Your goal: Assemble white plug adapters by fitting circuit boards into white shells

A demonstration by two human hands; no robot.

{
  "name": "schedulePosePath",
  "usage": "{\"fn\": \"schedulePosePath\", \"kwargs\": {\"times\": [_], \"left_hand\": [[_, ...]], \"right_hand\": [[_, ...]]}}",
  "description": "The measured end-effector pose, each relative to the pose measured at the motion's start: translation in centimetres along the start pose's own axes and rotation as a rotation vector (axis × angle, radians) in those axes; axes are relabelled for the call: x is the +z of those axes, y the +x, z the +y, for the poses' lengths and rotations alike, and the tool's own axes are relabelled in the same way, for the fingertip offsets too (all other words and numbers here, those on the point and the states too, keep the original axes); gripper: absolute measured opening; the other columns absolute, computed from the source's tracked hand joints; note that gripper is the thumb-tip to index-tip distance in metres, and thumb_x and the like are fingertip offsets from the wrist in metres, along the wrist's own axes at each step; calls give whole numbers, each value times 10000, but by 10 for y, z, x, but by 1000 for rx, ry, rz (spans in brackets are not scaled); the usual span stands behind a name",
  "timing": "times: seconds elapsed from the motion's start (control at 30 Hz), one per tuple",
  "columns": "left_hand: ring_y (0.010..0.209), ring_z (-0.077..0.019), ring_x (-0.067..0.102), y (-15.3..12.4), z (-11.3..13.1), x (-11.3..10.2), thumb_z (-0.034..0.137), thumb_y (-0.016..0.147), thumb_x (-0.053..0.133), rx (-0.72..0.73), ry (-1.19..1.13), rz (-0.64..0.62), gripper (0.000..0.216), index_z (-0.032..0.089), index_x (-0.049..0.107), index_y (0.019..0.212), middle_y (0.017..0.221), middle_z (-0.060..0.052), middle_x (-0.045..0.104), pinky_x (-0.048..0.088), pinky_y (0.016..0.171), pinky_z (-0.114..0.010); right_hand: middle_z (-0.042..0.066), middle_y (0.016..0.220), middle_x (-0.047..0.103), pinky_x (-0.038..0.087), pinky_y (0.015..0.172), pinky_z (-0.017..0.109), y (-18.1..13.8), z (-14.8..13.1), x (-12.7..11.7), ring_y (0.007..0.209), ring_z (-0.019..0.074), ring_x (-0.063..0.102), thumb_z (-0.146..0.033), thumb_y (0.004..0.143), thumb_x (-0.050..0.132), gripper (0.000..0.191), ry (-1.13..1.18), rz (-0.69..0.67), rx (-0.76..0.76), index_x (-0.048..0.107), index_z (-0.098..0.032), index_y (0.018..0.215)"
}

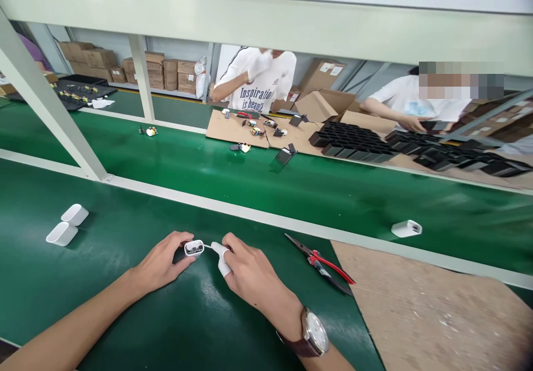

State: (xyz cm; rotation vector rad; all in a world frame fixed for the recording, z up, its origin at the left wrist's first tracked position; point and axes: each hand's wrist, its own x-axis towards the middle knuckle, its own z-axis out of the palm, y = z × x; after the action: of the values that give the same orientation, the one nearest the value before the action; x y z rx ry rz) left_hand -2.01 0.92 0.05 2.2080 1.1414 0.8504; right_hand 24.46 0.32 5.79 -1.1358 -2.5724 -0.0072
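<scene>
At nine o'clock from the grip, two white, rounded plastic shells (62, 235) sit side by side on the smooth green work surface (137, 215). The left hand (160, 264) pinches a white oval plastic casing (194, 248) at its left end — fingertips near ten o'clock, thumb near seven — leaving its open face upward, a dark circuit board (194, 250) visible inside. A thin pale sliver (207, 246) spans the gap at three o'clock towards the right hand (252, 274), whose fingers, some in white covers (224, 267), are curled narrow; whether they hold that sliver I cannot tell. Farther out at three o'clock lie red-and-black long-nosed metal pliers (316, 258) — just beside a scuffed brown flat board (437, 310).
</scene>
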Motion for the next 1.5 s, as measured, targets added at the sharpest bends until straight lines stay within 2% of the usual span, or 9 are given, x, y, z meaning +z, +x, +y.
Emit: {"fn": "schedulePosePath", "kwargs": {"times": [0.07, 0.3, 0.6, 0.83, 0.97, 1.17, 1.27, 1.37, 1.5], "left_hand": [[1072, -247, 724, -2, -3, 2, 333, 1019, 635, -40, -13, 3, 455, 291, 443, 1430, 1206, -57, 701, 632, 906, -425], [1096, -249, 722, -4, -5, 4, 328, 1014, 644, -34, -26, -10, 528, 311, 397, 1480, 1229, -61, 692, 631, 942, -453], [1129, -247, 710, -4, -1, 4, 321, 1036, 631, 6, -48, -32, 533, 315, 367, 1499, 1222, -58, 698, 621, 964, -449], [1144, -259, 713, -5, 1, 4, 320, 1049, 606, 33, -37, -36, 513, 296, 365, 1502, 1238, -75, 709, 624, 949, -444], [1155, -252, 711, -5, 0, 6, 316, 1044, 619, 17, -42, -44, 542, 303, 349, 1515, 1243, -65, 711, 621, 966, -442], [1149, -243, 713, -4, 1, 4, 300, 1029, 646, 5, -39, -44, 580, 306, 340, 1521, 1228, -47, 719, 615, 989, -448], [1169, -250, 701, -3, 3, 0, 305, 1010, 680, 46, -12, -24, 569, 286, 395, 1502, 1259, -70, 706, 614, 989, -433], [1189, -250, 680, 1, 6, -2, 280, 1002, 703, 179, 24, 7, 441, 268, 527, 1406, 1312, -96, 674, 599, 1008, -409], [1061, -204, 699, 4, 6, -3, 153, 1034, 624, 319, 47, 41, 242, 247, 646, 1257, 1234, -93, 687, 611, 904, -334]], "right_hand": [[86, 992, 613, 456, 518, 313, 0, 1, 2, 734, 181, 617, -13, 830, 577, 196, -28, -13, 1, 619, -197, 774], [94, 977, 617, 462, 506, 339, 3, 1, 4, 720, 194, 597, -2, 774, 568, 204, -91, -37, 5, 631, -195, 749], [86, 988, 613, 465, 536, 343, 3, -6, 10, 682, 170, 541, -33, 886, 483, 247, -43, -16, -45, 627, -190, 763], [70, 955, 601, 452, 583, 322, 7, -14, -3, 743, 181, 562, -12, 855, 609, 188, -101, -88, -103, 631, -191, 802], [63, 983, 600, 433, 588, 315, 8, -13, -10, 767, 172, 567, -27, 857, 601, 161, -125, -174, -78, 637, -181, 827], [57, 997, 623, 395, 572, 315, 5, -2, -6, 708, 150, 551, -22, 846, 594, 161, -59, -154, -31, 648, -167, 802], [54, 1020, 640, 405, 586, 304, 5, 9, -4, 709, 147, 563, -49, 925, 548, 176, 30, -69, 30, 678, -168, 914], [61, 1006, 645, 462, 666, 300, 5, 24, 6, 787, 174, 606, -67, 980, 496, 228, 74, 30, 152, 689, -172, 1041], [74, 954, 648, 519, 798, 358, 3, 39, 27, 874, 230, 632, -37, 937, 522, 222, 14, -53, 175, 695, -166, 988]]}}
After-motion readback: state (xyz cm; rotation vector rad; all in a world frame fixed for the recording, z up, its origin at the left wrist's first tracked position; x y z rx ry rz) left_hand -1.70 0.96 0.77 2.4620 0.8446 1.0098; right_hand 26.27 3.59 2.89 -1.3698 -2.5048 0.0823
